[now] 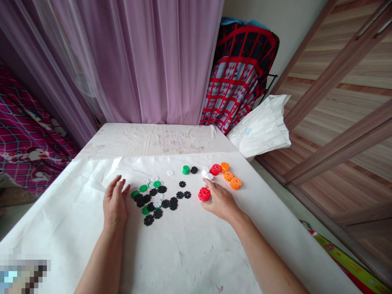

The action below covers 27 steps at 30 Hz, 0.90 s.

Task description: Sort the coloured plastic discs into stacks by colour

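My right hand (222, 201) curves round a stack of red notched plastic discs (203, 194), with its fingers on the far side and the thumb on the near side. My left hand (115, 202) rests at the left of a loose spread of discs, its fingers apart and nothing in it. That spread mixes black discs (148, 220), green discs (143, 188) and white discs (157, 202), some overlapping. Just beyond my right hand lie white discs (206, 171) and a second red stack (216, 169). Orange stacks (235, 183) stand to their right.
A green stack (185, 170) and a black disc (194, 170) sit farther back on the white-covered table (171, 253). A white plastic bag (263, 126) is at the table's right rear edge. Purple curtains (153, 61) hang behind, and a wooden wardrobe (337, 106) stands at right.
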### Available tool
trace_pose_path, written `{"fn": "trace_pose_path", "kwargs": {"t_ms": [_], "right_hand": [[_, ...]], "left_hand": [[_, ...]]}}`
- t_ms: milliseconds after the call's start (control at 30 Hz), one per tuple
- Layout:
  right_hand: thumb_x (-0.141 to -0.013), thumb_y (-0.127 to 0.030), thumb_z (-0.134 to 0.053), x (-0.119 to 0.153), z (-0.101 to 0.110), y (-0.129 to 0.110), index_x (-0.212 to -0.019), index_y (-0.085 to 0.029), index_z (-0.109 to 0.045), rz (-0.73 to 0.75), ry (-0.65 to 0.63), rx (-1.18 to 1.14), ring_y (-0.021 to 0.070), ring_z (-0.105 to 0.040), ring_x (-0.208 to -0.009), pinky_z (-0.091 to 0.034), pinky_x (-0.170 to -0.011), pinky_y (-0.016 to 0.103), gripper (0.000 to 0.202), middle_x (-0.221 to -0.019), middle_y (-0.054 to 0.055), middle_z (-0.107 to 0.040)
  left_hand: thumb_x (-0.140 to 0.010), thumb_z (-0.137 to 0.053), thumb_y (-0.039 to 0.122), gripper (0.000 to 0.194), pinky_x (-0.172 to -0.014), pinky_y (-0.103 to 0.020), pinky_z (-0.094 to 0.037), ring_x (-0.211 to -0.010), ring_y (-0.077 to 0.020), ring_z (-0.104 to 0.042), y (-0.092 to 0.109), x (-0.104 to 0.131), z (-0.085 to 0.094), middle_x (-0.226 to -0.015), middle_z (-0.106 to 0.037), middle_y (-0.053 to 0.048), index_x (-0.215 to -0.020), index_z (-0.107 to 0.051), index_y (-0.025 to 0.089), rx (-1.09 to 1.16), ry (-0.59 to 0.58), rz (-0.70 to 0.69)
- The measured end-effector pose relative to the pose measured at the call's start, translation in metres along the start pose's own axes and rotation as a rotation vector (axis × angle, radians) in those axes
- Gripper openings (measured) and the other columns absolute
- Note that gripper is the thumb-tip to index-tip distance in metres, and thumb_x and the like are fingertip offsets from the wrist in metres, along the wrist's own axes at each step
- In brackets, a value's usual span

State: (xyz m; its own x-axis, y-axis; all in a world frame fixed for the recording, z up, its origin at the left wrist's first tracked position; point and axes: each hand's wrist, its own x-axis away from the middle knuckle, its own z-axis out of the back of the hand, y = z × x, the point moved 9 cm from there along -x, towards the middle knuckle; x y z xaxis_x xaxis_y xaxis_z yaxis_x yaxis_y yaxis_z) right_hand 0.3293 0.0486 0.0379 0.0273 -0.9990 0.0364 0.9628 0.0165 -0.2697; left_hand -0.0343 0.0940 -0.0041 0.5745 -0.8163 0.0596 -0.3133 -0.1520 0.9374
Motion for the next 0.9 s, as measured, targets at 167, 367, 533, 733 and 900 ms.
{"fn": "trace_pose_path", "kwargs": {"t_ms": [167,367,533,733,900], "right_hand": [[-0.078,-0.028,-0.062,0.004,-0.013,0.003,-0.148,-0.017,-0.034,-0.098,0.131,-0.008,0.0271,-0.058,-0.115,-0.045,-0.092,0.036,0.076,-0.127,0.014,-0.063],[-0.081,-0.028,-0.059,0.002,-0.021,0.01,-0.145,-0.017,-0.039,-0.148,0.183,0.017,0.0253,-0.062,-0.107,-0.047,-0.087,0.034,0.068,-0.119,0.013,-0.067],[-0.081,-0.029,-0.058,0.012,-0.016,0.024,-0.142,-0.019,-0.041,-0.168,0.233,0.036,0.0237,-0.064,-0.097,-0.047,-0.082,0.032,0.064,-0.107,0.008,-0.07],[-0.084,-0.032,-0.058,0.024,-0.001,0.069,-0.14,-0.016,-0.042,-0.348,0.266,0.09,0.024,-0.065,-0.095,-0.046,-0.078,0.031,0.061,-0.107,0.011,-0.07],[-0.083,-0.033,-0.06,0.016,0.001,0.094,-0.141,-0.016,-0.041,-0.461,0.307,0.094,0.0214,-0.064,-0.088,-0.045,-0.074,0.029,0.062,-0.102,0.009,-0.071]], "left_hand": [[-0.077,-0.068,0.037,0.024,-0.108,-0.051,-0.044,-0.125,-0.0272,-0.055,0.0,0.0,0.0,-0.13,-0.058,-0.007,-0.096,-0.067,0.023,-0.005,-0.009,-0.003],[-0.077,-0.069,0.036,0.023,-0.11,-0.052,-0.042,-0.125,-0.0277,-0.056,0.001,0.001,0.0,-0.127,-0.061,-0.007,-0.095,-0.068,0.023,0.012,-0.008,0.007],[-0.078,-0.069,0.035,0.02,-0.111,-0.052,-0.042,-0.125,-0.0274,-0.056,0.0,0.001,0.0,-0.128,-0.061,-0.007,-0.094,-0.069,0.023,0.017,0.011,0.015],[-0.078,-0.068,0.033,0.02,-0.11,-0.052,-0.041,-0.125,-0.0273,-0.056,0.002,0.003,-0.001,-0.127,-0.061,-0.007,-0.094,-0.068,0.022,0.019,0.016,0.021],[-0.077,-0.068,0.033,0.021,-0.11,-0.052,-0.042,-0.124,-0.027,-0.057,0.004,0.003,-0.001,-0.127,-0.061,-0.007,-0.095,-0.068,0.021,0.006,0.015,0.015]]}}
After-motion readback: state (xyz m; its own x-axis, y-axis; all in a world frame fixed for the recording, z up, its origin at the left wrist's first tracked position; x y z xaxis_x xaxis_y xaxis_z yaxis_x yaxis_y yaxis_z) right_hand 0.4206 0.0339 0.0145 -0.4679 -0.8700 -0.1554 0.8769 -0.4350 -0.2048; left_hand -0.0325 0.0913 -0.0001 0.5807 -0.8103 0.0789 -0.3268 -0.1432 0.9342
